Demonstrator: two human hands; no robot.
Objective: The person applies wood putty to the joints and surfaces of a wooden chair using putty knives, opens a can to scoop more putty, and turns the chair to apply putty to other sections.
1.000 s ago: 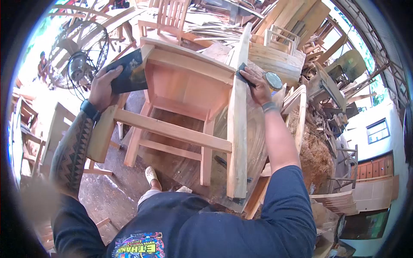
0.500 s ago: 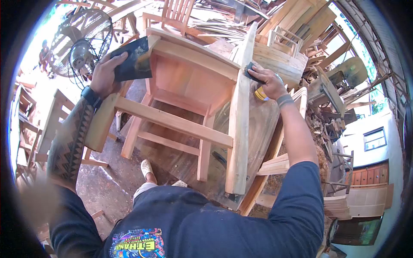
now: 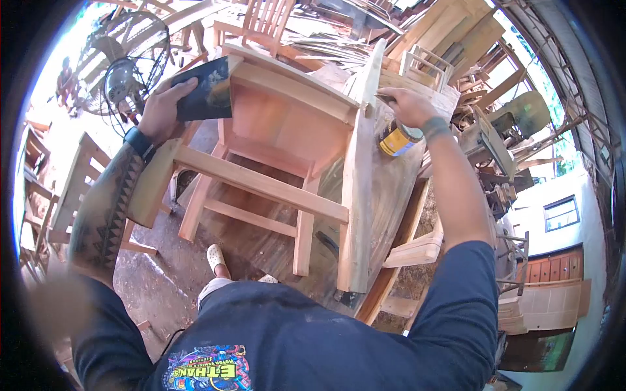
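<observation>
- One wooden chair, bare and unpainted, in front of the person, between both arms; exact orientation hard to tell.
- Left hand gripping a dark sheet, thumb on its face; sheet sits against chair's upper left corner, pale worn patch near that edge.
- Right hand curled around a thin pad, mostly hidden by the hand, next to upper part of the long right post; can't tell if pad touches wood.
- Can, yellow label, just below right wrist, beside the post.
- Crosspiece runs over to the right post.
- Wood-grained table right of the post.
- Fan beyond left hand.
- Slatted chair farther back.
- Pale shoe on floor.
</observation>
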